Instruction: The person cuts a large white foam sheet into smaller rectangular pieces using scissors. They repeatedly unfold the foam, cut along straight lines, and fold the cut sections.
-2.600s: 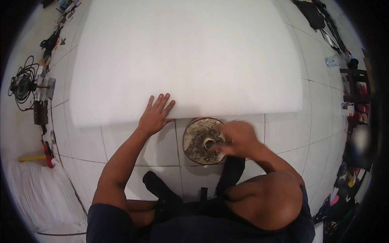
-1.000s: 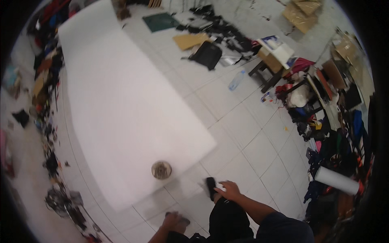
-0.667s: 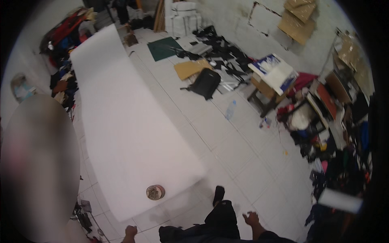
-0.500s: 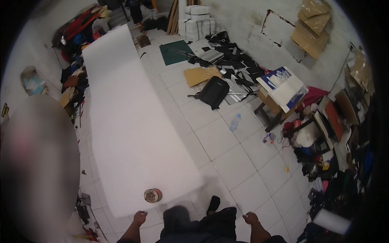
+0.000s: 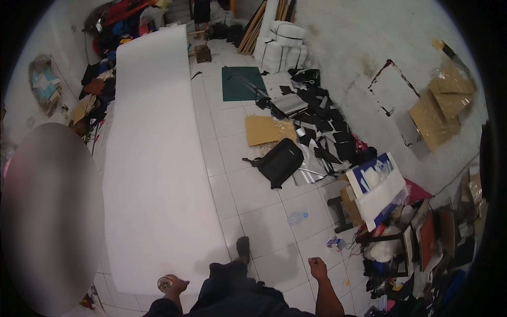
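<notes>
A long white sheet (image 5: pixel 158 158) stretches over the tiled floor from near me toward the far wall. On its near end, a squat round thing like a tin (image 5: pixel 165 284), with a brown patterned top, is partly covered by my left hand (image 5: pixel 178 285). That hand has its fingers curled in; its palm is hidden, and I cannot tell whether it touches the tin. To the right, over the bare tiles, my right hand (image 5: pixel 318 268) is closed, with a small dark spot at its fingers that I cannot make out. My shoe (image 5: pixel 242 248) stands beside the sheet's right edge.
On the floor right of the sheet lie a black backpack (image 5: pixel 280 162), a plastic bottle (image 5: pixel 298 217), brown cardboard (image 5: pixel 262 130) and a green mat (image 5: pixel 243 84). Black and silver scraps (image 5: pixel 322 127) cover the right side. Clutter lines both walls. A blurred oval hides the left.
The view has shifted with my step; the tin now appears closer to me and under my left hand's edge. My right hand has moved slightly up and left in the picture.
</notes>
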{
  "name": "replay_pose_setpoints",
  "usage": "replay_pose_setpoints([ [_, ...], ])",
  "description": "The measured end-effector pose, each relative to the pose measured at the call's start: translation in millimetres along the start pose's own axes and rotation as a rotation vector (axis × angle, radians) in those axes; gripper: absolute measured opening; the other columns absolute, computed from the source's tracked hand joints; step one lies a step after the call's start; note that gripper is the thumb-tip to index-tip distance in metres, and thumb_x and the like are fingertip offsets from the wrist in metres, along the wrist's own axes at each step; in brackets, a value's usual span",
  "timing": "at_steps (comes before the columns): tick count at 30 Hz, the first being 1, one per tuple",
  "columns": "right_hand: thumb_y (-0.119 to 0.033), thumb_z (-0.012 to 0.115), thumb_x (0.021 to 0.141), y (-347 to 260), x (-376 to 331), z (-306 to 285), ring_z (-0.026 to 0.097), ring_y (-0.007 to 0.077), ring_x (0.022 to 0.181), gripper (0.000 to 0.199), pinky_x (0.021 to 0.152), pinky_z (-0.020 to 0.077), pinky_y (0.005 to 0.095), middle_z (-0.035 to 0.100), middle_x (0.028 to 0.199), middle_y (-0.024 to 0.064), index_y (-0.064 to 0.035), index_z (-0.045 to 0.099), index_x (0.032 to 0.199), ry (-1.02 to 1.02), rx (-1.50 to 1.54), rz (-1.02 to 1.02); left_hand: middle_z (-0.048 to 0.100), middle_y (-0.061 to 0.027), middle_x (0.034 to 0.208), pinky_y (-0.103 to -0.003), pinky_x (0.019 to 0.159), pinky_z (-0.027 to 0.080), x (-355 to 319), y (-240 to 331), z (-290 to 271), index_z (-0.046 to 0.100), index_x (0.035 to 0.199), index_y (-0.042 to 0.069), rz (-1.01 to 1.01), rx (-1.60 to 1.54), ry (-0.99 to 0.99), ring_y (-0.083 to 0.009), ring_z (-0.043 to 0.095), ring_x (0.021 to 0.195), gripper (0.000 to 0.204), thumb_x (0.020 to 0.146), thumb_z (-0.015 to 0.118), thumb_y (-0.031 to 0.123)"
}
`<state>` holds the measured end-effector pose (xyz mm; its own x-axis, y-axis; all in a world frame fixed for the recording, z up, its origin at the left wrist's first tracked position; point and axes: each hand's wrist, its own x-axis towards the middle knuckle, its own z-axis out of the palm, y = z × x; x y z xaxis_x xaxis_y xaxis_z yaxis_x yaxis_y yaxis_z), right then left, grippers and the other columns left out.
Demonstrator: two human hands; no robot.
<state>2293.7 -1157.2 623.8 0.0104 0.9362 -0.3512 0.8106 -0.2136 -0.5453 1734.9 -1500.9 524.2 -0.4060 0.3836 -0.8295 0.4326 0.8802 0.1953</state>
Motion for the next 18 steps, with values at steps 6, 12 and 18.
replay_pose_setpoints([
  [6,-0.043,0.062,0.089,85.2,48.3,6.1,0.063,0.0245,0.058,0.042,0.058,0.0523,0.0402,0.066,0.069,0.0105,-0.0011,0.065,0.081,-0.067,0.022,0.445,0.065,-0.0216,0.114,-0.042,0.094,0.048,85.1,272.1,-182.2,0.065,0.115,0.002,0.259,-0.203,0.216,-0.0358,0.061,0.109,0.055,0.086,0.063,0.049],
  [12,-0.046,0.052,0.095,81.6,142.3,72.6,0.059,0.0236,0.049,0.047,0.049,0.049,0.0409,0.061,0.06,0.0081,-0.0062,0.063,0.074,-0.48,-0.067,0.257,0.067,-0.0198,0.107,-0.038,0.089,0.049,164.0,442.1,-351.0,0.064,0.116,-0.001,0.405,-0.57,0.384,-0.0295,0.064,0.101,0.05,0.089,0.062,0.042],
  [18,-0.047,0.048,0.097,20.2,420.0,34.2,0.064,0.0285,0.055,0.049,0.061,0.0522,0.0457,0.063,0.06,0.0118,-0.0063,0.065,0.075,-0.585,-0.488,-0.144,0.065,-0.0231,0.115,-0.041,0.096,0.047,265.4,437.9,-367.0,0.065,0.113,-0.003,0.123,-0.576,0.324,-0.0345,0.061,0.111,0.052,0.086,0.064,0.041],
])
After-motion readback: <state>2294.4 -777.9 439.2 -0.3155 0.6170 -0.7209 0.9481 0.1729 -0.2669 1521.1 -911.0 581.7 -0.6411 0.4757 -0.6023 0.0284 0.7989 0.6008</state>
